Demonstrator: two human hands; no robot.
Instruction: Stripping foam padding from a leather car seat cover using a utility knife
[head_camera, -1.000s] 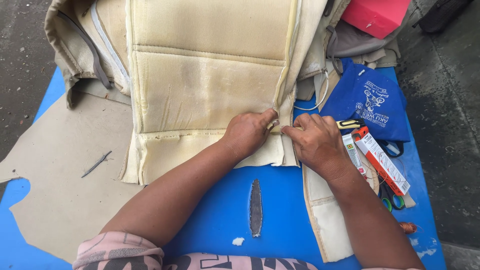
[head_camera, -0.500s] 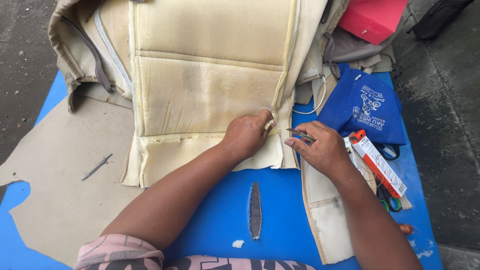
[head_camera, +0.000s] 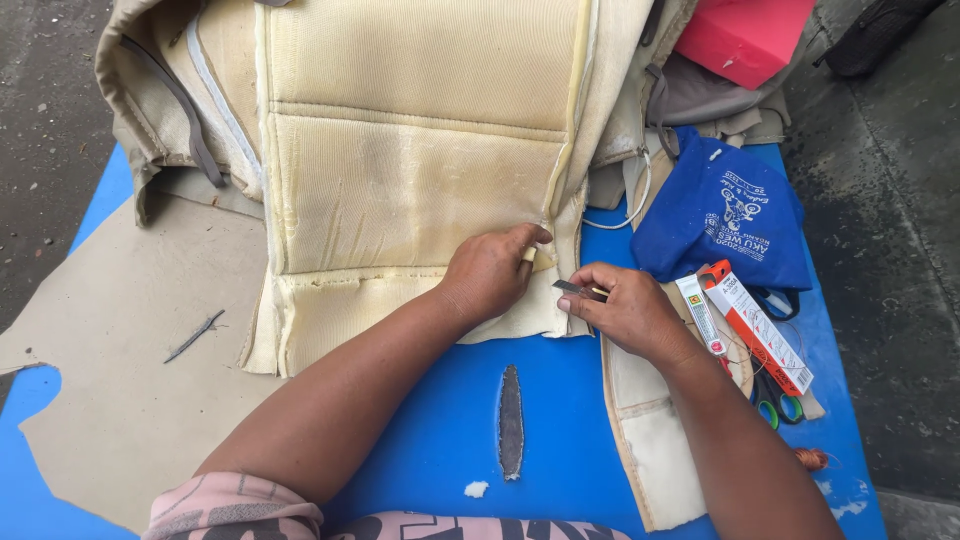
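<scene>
Blade (head_camera: 570, 288) pinched in the right hand (head_camera: 625, 312) sits just beside the left hand (head_camera: 490, 275) pressing the cream seat cover (head_camera: 400, 200) mid-frame, so a slip could nick those fingers, I reckon.

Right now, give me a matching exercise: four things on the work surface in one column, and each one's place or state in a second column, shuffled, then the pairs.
Things:
1. left hand
2. right hand
3. blue bag
4. scissors

Places or states:
A. lies at the right edge, green handles showing, partly under the red and white box
B. pinches a small dark blade
C. presses on the cream seat cover at its right seam
D. lies crumpled, right of the seat cover

Pairs: 1-C, 2-B, 3-D, 4-A
</scene>
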